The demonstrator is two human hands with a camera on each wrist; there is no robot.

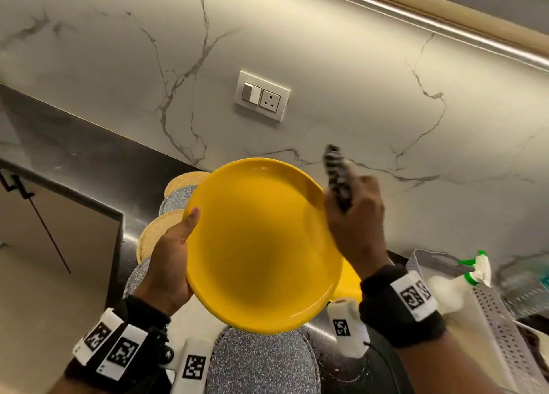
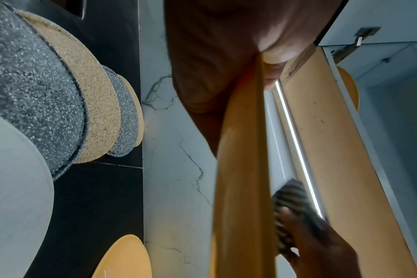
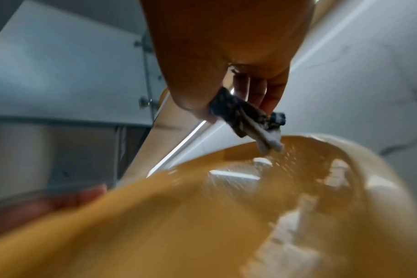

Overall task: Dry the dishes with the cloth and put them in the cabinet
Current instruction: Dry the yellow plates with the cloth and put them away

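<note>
A large yellow plate (image 1: pixel 261 242) is held up above the dark counter, its face toward me. My left hand (image 1: pixel 175 254) grips its left rim, thumb on the front. My right hand (image 1: pixel 356 218) grips a folded black-and-white striped cloth (image 1: pixel 337 176) at the plate's upper right rim. In the left wrist view the plate (image 2: pixel 240 178) is seen edge-on with the cloth (image 2: pixel 290 206) beside it. In the right wrist view the cloth (image 3: pixel 247 120) hangs from the fingers, just above the blurred plate (image 3: pixel 178 225).
Round speckled grey and tan mats (image 1: pixel 172 203) lie overlapping on the black counter (image 1: pixel 89 167). Another yellow plate (image 2: pixel 126 259) lies below. A grey perforated rack (image 1: pixel 493 319) with a green-capped bottle (image 1: pixel 475 268) stands at right. The marble wall carries a socket (image 1: pixel 263 96). An open upper cabinet (image 2: pixel 392 75) holds a yellow plate.
</note>
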